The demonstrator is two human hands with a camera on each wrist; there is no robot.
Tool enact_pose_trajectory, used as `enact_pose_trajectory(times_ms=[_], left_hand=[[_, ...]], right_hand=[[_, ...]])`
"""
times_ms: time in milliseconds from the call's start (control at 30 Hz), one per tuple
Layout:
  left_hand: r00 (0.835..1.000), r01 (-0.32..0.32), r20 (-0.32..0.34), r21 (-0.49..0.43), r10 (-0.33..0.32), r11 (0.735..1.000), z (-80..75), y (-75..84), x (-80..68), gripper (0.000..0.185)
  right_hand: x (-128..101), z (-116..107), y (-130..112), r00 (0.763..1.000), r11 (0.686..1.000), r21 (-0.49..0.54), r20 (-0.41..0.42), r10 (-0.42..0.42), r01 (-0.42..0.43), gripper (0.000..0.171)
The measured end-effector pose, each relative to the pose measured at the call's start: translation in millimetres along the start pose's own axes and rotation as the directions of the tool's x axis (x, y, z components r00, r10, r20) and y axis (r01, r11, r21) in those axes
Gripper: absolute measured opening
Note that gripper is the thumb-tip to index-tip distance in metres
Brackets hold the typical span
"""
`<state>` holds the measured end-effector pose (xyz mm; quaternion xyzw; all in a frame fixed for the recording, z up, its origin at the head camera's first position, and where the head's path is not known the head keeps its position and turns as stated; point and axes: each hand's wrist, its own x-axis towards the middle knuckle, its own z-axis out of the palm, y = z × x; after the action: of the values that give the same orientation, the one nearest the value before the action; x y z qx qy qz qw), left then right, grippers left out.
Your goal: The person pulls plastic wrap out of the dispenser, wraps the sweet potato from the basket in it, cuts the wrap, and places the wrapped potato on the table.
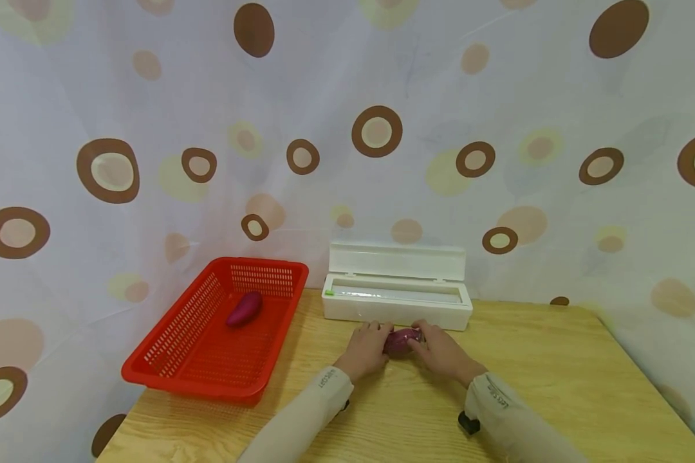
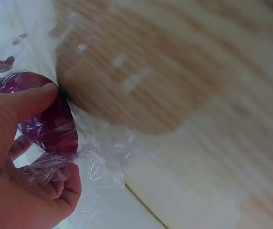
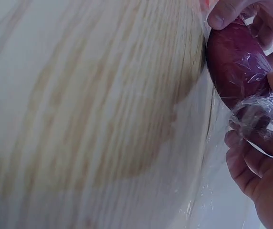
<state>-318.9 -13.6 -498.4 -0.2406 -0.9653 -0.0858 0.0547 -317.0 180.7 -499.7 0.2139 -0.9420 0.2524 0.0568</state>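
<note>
- The left hand [image 1: 366,350] and the right hand [image 1: 442,352] meet on the wooden table [image 1: 556,379], just near of the white film dispenser [image 1: 397,302], which stands at the far edge of the table with its lid up.
- Between them lies a purple sweet potato [image 1: 401,340], partly covered in clear cling film [image 2: 96,174]; it rests on the table, touching both hands.
- In the left wrist view the left hand's thumb [image 2: 29,102] presses along the top of the sweet potato while its fingers curl underneath, pinching the crinkled film against the skin of the potato.
- In the right wrist view the right hand's fingers [image 3: 246,162] curl round one end of the potato, gathering a bunch of film there; a fingertip of the other hand rests on the far end.
- Loose film spreads out onto the table beside the potato and looks wrinkled and shiny.
- Left of the dispenser sits a red basket [image 1: 168,350] with slotted walls, its near end reaching the left edge of the table.
- A second purple sweet potato [image 1: 244,308] lies inside the basket toward its far end, unwrapped and well apart from the hands.
- Both forearms wear pale sleeves [image 1: 301,418] with small printed labels at the cuffs.
- A curtain with brown and yellow dots [image 1: 376,132] hangs behind and around the table.
</note>
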Motion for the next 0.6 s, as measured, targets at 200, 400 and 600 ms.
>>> enact_pose_trajectory(times_ms=[200, 400, 600], left_hand=[[1.000, 0.005, 0.022, -0.028, -0.005, 1.000, -3.7, 2.6, 0.5, 0.051], [0.998, 0.054, 0.046, -0.126, -0.048, 0.991, -11.3, 4.2, 0.1, 0.052], [0.997, 0.069, 0.045, -0.184, -0.061, 0.981, -16.3, 4.5, -0.7, 0.050]], right_hand=[[1.2, 0.7, -0.6, 0.999, 0.999, 0.030, -0.029, 0.015, -0.014, 0.027], [0.6, -2.0, -4.4, 0.998, 0.998, 0.064, -0.058, 0.022, -0.018, 0.032], [-1.4, -5.5, -7.9, 0.998, 0.998, 0.054, -0.055, 0.024, -0.021, 0.047]])
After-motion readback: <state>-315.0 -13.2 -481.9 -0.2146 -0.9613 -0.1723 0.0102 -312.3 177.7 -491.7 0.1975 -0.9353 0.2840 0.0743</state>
